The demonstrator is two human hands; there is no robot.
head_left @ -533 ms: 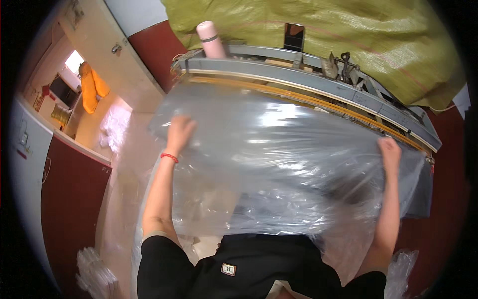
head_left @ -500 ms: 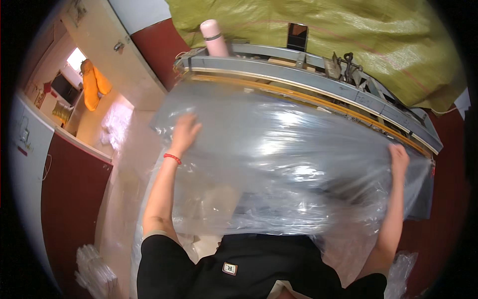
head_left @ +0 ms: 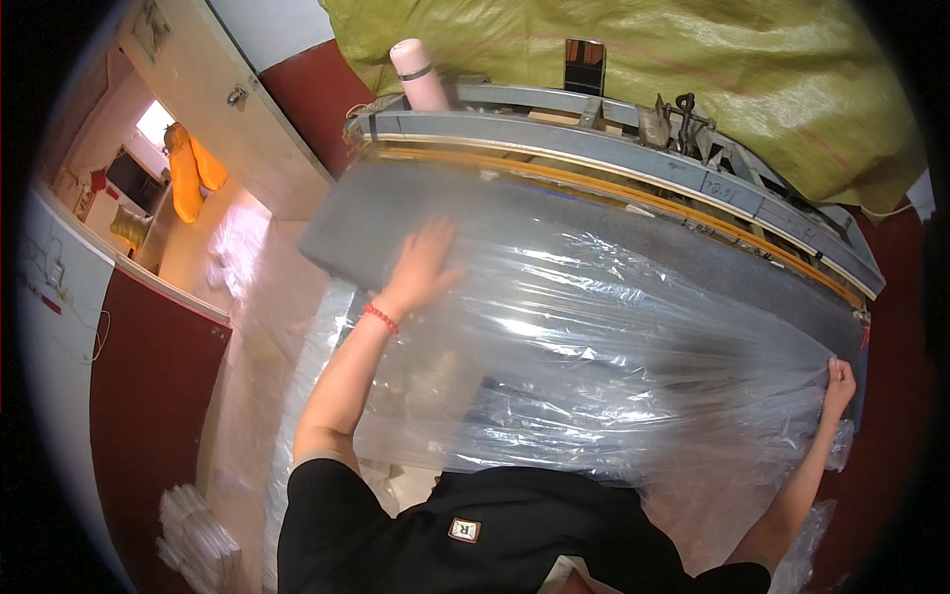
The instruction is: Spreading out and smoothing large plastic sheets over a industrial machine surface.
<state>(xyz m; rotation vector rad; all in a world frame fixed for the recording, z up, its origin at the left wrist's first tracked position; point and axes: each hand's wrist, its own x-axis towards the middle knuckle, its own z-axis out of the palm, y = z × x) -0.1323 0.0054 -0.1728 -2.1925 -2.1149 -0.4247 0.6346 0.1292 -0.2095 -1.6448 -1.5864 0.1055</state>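
A wide clear plastic sheet (head_left: 554, 332) drapes over the grey work surface (head_left: 361, 198) and hangs down toward my body. My left hand (head_left: 424, 265), with a red bead bracelet at the wrist, lies spread on the sheet's left part. At the far right, my right hand (head_left: 840, 384) pinches the edge of the sheet, and taut creases fan out from that grip. The sheet's far edge slants across the surface, leaving a strip of grey bare beyond it.
Behind the surface runs a grey metal frame (head_left: 495, 127) with an orange-yellow strip (head_left: 554, 176). A pink thermos (head_left: 420, 77), a dark phone-like rectangle (head_left: 585, 67) and metal clamps (head_left: 683, 124) are there. Folded plastic bundles (head_left: 198, 535) lie at lower left, near an open door (head_left: 228, 109).
My right hand has moved right and nearer to me, pulling the sheet's edge along. My left hand has slid right. The sheet's far edge has drawn back, baring more grey surface.
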